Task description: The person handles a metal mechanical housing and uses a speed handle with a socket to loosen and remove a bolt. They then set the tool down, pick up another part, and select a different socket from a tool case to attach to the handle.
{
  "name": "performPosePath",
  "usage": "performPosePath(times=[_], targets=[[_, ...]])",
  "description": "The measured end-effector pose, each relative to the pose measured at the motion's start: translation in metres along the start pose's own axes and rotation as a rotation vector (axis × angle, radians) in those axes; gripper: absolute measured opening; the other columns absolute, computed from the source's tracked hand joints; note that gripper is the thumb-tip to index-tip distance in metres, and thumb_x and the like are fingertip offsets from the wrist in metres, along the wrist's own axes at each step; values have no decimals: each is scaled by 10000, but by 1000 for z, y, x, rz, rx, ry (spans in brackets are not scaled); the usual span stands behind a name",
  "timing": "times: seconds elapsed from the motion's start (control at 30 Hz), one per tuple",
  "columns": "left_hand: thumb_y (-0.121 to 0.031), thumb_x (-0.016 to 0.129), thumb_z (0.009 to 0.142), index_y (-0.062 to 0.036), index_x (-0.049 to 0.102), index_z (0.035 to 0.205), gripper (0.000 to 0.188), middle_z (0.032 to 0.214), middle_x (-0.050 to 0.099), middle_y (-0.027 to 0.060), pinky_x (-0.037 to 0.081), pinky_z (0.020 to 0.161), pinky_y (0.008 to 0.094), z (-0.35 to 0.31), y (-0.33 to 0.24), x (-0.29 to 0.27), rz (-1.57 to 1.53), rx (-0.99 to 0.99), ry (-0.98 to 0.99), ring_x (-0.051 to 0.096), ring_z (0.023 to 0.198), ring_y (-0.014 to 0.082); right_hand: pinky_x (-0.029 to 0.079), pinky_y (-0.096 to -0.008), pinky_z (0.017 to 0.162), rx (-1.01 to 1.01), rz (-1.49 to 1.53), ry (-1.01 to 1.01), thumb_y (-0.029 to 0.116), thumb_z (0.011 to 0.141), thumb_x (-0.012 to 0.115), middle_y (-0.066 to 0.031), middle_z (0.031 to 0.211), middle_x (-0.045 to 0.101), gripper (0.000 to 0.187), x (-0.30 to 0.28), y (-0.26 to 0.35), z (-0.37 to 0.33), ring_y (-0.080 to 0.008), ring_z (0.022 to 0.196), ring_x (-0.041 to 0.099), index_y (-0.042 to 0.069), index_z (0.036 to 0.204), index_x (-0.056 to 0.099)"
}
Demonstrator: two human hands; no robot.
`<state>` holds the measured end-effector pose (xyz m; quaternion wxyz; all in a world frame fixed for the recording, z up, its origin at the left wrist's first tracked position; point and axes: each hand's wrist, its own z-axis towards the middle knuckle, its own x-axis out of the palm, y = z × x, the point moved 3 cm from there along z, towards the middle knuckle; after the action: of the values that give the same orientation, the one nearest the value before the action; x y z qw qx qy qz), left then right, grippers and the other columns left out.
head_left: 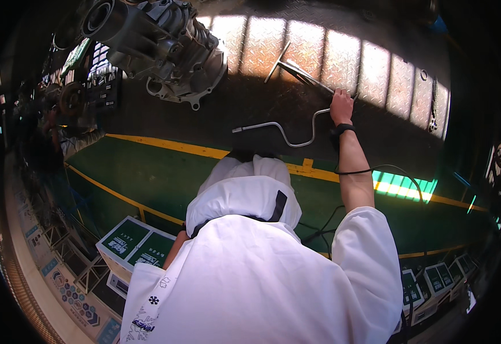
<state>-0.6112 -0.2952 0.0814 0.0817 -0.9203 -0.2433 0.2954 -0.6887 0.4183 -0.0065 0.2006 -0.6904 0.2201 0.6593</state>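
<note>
right hand (pixel 342 106) grips crank wrench (pixel 287 133) end | left hand hidden

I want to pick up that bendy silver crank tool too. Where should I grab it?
Probably the crank tool's middle offset bend, coming from above: it lies flat on the dark plate floor, and that bend is bare. The right hand already sits at its far end.

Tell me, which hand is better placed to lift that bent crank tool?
Right. The right hand already rests on the crank handle's end on the steel floor; the left hand is hidden under the body.
</note>
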Motion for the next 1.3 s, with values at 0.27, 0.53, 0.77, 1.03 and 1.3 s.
performPosePath(times=[0.27,0.53,0.77,1.03,1.3], targets=[[-292,577,888,-67,677,1123,340,1127,672,228,516,893,458,-28,5,13,13,-55,-53,651,1066,355,504,-434,843,35,-7,87,78,916,489,-107,1061,639,186,7,-13,23,-314,1034,614,69,1048,618],[-294,577,884,-75,682,1108,331,1125,671,229,517,891,467,-24,-13,-5,75,-58,-96,650,1062,366,449,-466,860,200,329,15,220,903,643,-173,1107,535,314,-14,65,-93,-370,1054,534,28,1116,515],[-296,578,880,-82,687,1096,323,1123,670,230,518,889,475,10,-43,-32,311,-91,-107,649,1059,375,459,-494,851,275,464,22,194,886,650,-199,1033,547,321,50,74,-140,-420,995,551,-1,1098,508],[-136,551,886,-70,618,1185,314,1106,654,167,498,869,478,15,-218,-142,541,489,-344,617,1030,359,210,-217,341,973,1794,283,66,892,536,-3,733,544,146,21,90,-159,-38,407,303,76,1035,562],[-153,625,877,-43,580,1246,388,1247,591,109,444,1001,423,-44,-389,-133,533,1291,-153,543,1170,309,205,-198,421,460,1709,266,227,1021,537,65,640,416,246,-255,186,-162,-8,477,289,13,1103,626]])
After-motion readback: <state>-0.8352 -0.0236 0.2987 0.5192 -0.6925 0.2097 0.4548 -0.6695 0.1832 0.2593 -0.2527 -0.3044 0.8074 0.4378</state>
